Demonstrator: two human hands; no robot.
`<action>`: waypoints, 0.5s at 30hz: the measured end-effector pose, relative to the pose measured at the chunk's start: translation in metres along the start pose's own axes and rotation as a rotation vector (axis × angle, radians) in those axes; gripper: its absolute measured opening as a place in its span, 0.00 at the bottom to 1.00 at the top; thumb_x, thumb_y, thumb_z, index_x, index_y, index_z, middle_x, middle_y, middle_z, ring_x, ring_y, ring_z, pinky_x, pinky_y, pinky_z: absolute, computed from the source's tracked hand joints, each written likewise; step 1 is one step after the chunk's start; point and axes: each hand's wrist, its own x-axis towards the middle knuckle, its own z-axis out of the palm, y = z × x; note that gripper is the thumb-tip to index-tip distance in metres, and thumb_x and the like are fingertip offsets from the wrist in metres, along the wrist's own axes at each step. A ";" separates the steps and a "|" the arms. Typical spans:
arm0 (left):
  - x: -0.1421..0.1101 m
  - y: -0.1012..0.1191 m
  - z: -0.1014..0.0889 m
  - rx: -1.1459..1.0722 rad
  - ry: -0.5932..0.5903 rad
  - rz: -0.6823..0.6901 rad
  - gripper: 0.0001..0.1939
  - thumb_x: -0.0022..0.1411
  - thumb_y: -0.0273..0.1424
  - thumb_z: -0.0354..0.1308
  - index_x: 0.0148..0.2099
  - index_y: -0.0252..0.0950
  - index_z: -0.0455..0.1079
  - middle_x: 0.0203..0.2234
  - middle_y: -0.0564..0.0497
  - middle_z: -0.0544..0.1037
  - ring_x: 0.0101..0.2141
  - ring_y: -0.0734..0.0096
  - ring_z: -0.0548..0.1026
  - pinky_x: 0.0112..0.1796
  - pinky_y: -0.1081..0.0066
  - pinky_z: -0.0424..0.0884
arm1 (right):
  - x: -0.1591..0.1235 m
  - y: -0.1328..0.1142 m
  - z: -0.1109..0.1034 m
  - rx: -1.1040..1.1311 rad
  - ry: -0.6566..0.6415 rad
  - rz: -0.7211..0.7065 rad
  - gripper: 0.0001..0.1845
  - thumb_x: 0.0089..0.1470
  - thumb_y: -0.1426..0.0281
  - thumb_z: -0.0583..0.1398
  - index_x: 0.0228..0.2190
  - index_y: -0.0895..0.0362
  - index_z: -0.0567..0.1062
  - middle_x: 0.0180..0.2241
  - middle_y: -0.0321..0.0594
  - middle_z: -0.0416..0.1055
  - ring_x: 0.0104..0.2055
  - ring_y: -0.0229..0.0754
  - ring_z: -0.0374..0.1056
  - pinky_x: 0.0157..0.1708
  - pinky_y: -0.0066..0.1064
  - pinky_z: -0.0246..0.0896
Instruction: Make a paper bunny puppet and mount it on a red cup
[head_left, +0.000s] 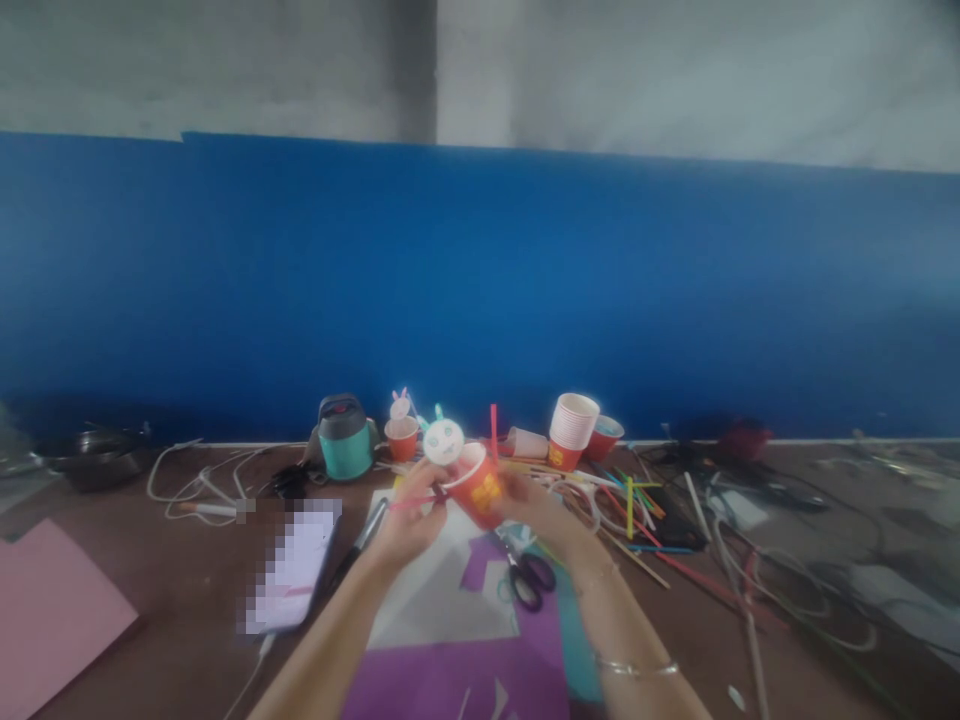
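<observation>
Two hands (411, 518) (538, 508) on one red cup (482, 491)

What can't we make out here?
All head view:
- Phone screen content: pixelated patch over it, plus blur.
- Orange cup inside bottom: hidden by its near wall.
- Right grip fingertip contact on that cup: too blurred.
- How the rabbit-eared face is fixed, if at all: small, blurred.
- Pink sheet full outline: cut off by left edge.
- Purple sheet extent: bottom edge cuts it, white paper covers part.
</observation>
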 end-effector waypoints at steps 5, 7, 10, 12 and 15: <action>-0.001 0.001 -0.001 0.261 -0.054 0.140 0.16 0.50 0.15 0.48 0.38 0.37 0.65 0.37 0.47 0.69 0.39 0.64 0.69 0.39 0.67 0.66 | -0.010 -0.030 -0.006 -0.428 0.523 -0.125 0.14 0.48 0.58 0.62 0.26 0.58 0.76 0.27 0.40 0.73 0.32 0.45 0.69 0.35 0.36 0.65; -0.003 0.004 0.002 0.335 -0.123 0.181 0.19 0.50 0.15 0.47 0.42 0.38 0.65 0.40 0.45 0.68 0.42 0.62 0.69 0.41 0.65 0.67 | -0.014 -0.038 0.004 -0.576 0.570 -0.288 0.10 0.48 0.62 0.62 0.25 0.56 0.77 0.35 0.43 0.73 0.38 0.46 0.69 0.40 0.38 0.64; -0.006 0.010 0.008 0.408 -0.205 0.248 0.23 0.51 0.14 0.46 0.47 0.38 0.64 0.43 0.44 0.68 0.44 0.60 0.68 0.42 0.63 0.68 | -0.016 -0.037 0.024 -0.861 0.554 -0.428 0.06 0.47 0.67 0.63 0.21 0.53 0.79 0.47 0.45 0.70 0.50 0.52 0.64 0.49 0.44 0.59; -0.008 0.014 0.013 0.439 -0.236 0.283 0.21 0.52 0.15 0.45 0.46 0.37 0.63 0.43 0.43 0.68 0.45 0.59 0.67 0.42 0.62 0.68 | -0.015 -0.033 0.033 -1.009 0.564 -0.388 0.07 0.46 0.69 0.63 0.20 0.52 0.80 0.50 0.45 0.68 0.52 0.54 0.61 0.50 0.47 0.56; -0.010 0.019 0.018 0.487 -0.261 0.333 0.18 0.54 0.15 0.44 0.44 0.35 0.61 0.41 0.42 0.69 0.42 0.59 0.68 0.40 0.61 0.70 | -0.014 -0.027 0.035 -1.145 0.581 -0.228 0.07 0.46 0.69 0.63 0.19 0.52 0.80 0.46 0.47 0.70 0.51 0.56 0.61 0.47 0.45 0.57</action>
